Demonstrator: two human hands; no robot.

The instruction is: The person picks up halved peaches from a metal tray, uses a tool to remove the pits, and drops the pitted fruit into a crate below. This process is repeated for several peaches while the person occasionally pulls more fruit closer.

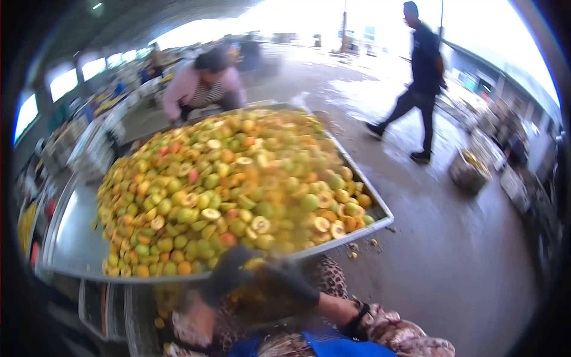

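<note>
A big heap of yellow-green peaches (208, 184), many cut in half, lies on a metal-rimmed table (71, 232). At its near edge, over my lap, my two dark-gloved hands are close together. My left hand (229, 276) is closed on a yellow peach (254, 263). Beside it, on the right, my right hand (291, 281) has its fingers curled in toward the same peach. Motion and a smear on the lens blur its fingertips, so whether it grips a tool or the fruit is hidden.
Across the table a person in a pink top (205, 83) bends over the heap. Another person in dark clothes (422, 77) walks on the wet floor at right. A basket of fruit (470, 169) stands there. Crates (95, 149) are stacked at left; fruit scraps (354, 247) lie nearby.
</note>
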